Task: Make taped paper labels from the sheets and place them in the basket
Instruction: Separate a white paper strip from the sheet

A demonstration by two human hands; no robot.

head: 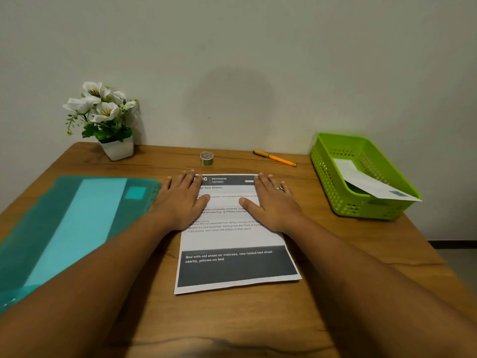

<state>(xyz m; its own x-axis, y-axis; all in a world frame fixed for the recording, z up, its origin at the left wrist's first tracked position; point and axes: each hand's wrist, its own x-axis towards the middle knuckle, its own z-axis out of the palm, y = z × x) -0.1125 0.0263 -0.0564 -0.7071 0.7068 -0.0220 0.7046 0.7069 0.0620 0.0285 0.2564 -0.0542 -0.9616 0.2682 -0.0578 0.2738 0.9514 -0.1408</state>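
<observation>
Your left hand (pixel 180 204) and right hand (pixel 274 204) lie flat, fingers straight, on the far half of the one sheet (pixel 232 241) mid-desk (pixel 348 267), likely pinning it square for folding. One tape roll (pixel 206 158) and one pen (pixel 275 158) lie beyond it. One basket (pixel 332 188), far right, holds one paper (pixel 366 184). One folder (pixel 77 228) lies left.

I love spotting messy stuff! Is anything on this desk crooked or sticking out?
The paper in the basket lies tilted, with one corner poking out over the rim. Nothing looks spilled or torn.
</observation>
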